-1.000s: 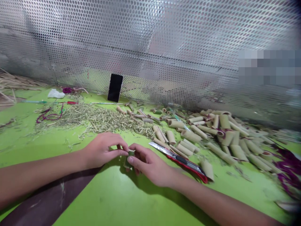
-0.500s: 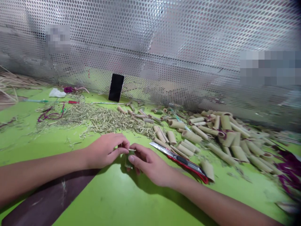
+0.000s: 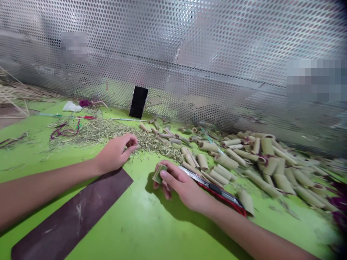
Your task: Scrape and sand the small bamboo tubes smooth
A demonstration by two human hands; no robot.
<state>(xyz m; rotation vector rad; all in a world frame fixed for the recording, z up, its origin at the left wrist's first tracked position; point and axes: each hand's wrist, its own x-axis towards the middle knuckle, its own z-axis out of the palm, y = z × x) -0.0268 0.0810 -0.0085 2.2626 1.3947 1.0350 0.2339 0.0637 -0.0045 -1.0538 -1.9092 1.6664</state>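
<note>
Fingers point(image 3: 170, 176) of right hand point(image 3: 182, 187) pinch bamboo piece point(image 3: 159, 174) — utility knife point(image 3: 214, 191) beside; left hand point(image 3: 115, 153) empty.

Your left hand point(image 3: 116, 152): fingers point(image 3: 130, 141) curled toward thumb | your right hand point(image 3: 181, 186): fingers curled under, thumb on top | your left forearm point(image 3: 48, 180), right forearm point(image 3: 244, 227): angled inward, hands apart

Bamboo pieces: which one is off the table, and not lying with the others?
The short green bamboo piece in the right hand: it alone is held, while the tan bamboo tubes lie piled on the green table.
</note>
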